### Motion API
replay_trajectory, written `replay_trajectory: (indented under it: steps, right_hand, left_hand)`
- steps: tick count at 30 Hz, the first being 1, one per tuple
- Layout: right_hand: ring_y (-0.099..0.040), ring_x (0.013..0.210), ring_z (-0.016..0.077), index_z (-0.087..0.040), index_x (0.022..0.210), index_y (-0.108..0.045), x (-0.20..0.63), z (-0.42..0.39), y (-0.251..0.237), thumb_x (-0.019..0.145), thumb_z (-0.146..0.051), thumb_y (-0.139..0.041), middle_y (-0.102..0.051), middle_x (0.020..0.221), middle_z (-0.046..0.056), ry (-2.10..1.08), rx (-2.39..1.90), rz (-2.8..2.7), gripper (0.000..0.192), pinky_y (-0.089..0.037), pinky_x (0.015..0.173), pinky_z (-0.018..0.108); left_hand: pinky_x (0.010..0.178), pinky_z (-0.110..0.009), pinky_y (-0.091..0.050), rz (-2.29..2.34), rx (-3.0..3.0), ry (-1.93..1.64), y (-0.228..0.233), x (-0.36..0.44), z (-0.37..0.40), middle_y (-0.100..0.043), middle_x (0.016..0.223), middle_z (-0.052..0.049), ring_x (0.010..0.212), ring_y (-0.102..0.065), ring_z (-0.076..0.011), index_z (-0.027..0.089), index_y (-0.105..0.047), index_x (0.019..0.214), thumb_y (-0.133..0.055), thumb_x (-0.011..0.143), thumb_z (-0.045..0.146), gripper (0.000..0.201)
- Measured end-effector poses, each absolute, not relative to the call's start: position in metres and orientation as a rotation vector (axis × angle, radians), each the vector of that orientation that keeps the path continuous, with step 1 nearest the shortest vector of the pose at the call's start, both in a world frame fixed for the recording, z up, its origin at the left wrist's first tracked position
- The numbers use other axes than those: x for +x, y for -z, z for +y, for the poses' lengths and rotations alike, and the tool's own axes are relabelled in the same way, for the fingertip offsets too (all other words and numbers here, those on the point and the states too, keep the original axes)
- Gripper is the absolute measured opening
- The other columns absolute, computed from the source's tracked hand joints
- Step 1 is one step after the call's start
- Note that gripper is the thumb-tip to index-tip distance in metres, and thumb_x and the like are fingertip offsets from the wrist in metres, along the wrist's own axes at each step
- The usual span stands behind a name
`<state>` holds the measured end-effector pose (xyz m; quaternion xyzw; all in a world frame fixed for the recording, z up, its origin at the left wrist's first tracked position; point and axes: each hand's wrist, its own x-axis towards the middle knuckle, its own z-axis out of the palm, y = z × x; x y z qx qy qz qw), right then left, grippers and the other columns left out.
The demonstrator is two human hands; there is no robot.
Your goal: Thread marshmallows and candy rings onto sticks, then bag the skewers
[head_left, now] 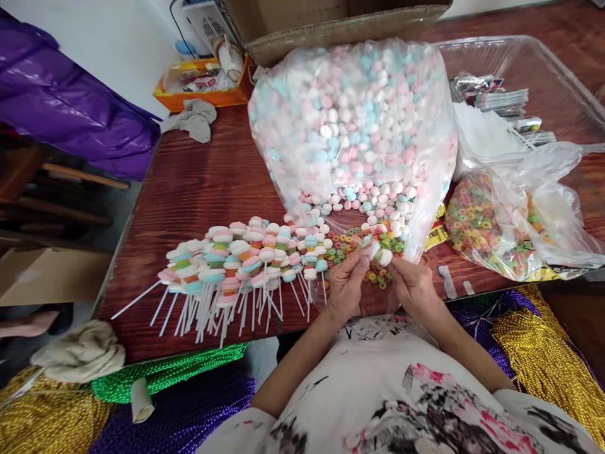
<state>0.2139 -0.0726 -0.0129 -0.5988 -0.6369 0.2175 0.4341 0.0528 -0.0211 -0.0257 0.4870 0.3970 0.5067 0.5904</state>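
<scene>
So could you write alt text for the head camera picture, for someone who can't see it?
Two hands, left hand and right hand, hold a small white candy piece together over a wooden table. Beside them lie finished candy skewers on white sticks, behind a big bag of pastel candies and a bag of colourful rings.

No lettering is legible anywhere; print on the orange box (pixel 203 85) is blurred.
</scene>
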Motion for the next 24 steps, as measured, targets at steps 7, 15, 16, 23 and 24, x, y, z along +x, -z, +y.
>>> replay_trajectory:
  steps: [7, 15, 16, 23, 24]
  right_hand:
    - [-0.042, 0.054, 0.0101, -0.017, 0.076, -0.063, 0.264, -0.086, 0.004, 0.098, -0.026, -0.053, -0.049, 0.061, -0.002, -0.402, -1.604, -1.464, 0.026, -0.037, 0.055, 0.025]
    - [-0.058, 0.059, 0.0138, -0.017, 0.090, -0.070, 0.241, -0.105, 0.022, 0.101, -0.021, -0.047, -0.065, 0.070, 0.003, -0.445, -1.542, -1.699, 0.025, -0.042, 0.059, 0.026]
    - [-0.060, 0.061, 0.0147, -0.016, 0.092, -0.070, 0.240, -0.105, 0.025, 0.100, -0.020, -0.047, -0.067, 0.072, 0.004, -0.424, -1.544, -1.733, 0.025, -0.043, 0.060, 0.026]
    - [-0.065, 0.066, 0.0173, -0.014, 0.098, -0.071, 0.240, -0.105, 0.033, 0.099, -0.017, -0.047, -0.070, 0.077, 0.007, -0.364, -1.595, -1.860, 0.024, -0.043, 0.062, 0.027]
    - [-0.066, 0.066, 0.0175, -0.014, 0.098, -0.071, 0.239, -0.105, 0.034, 0.099, -0.017, -0.047, -0.071, 0.077, 0.007, -0.354, -1.607, -1.869, 0.024, -0.043, 0.062, 0.027]
  left_hand:
    - [0.083, -0.035, -0.056, 1.159, 2.052, -0.904, 0.002, 0.016, 0.008, -0.075, 0.093, -0.005, 0.087, -0.068, -0.0197, 0.022, -0.076, 0.094, -0.064, 0.088, 0.020, 0.014]
    - [0.087, -0.038, -0.052, 1.169, 2.450, -0.313, 0.020, 0.032, 0.004, -0.067, 0.097, -0.010, 0.096, -0.062, -0.0242, 0.018, -0.072, 0.094, -0.056, 0.081, 0.006, 0.023]
    - [0.087, -0.037, -0.052, 1.171, 2.451, -0.315, 0.020, 0.032, 0.005, -0.067, 0.096, -0.010, 0.095, -0.062, -0.0237, 0.018, -0.071, 0.092, -0.056, 0.082, 0.007, 0.021]
    - [0.077, -0.040, -0.052, 1.342, 2.579, 0.061, 0.001, 0.049, 0.000, -0.066, 0.101, -0.017, 0.098, -0.063, -0.0310, 0.011, -0.071, 0.092, -0.054, 0.081, 0.007, 0.020]
    - [0.076, -0.040, -0.052, 1.350, 2.596, 0.077, 0.000, 0.053, -0.001, -0.066, 0.102, -0.018, 0.101, -0.062, -0.0326, 0.010, -0.071, 0.092, -0.054, 0.080, 0.006, 0.021]
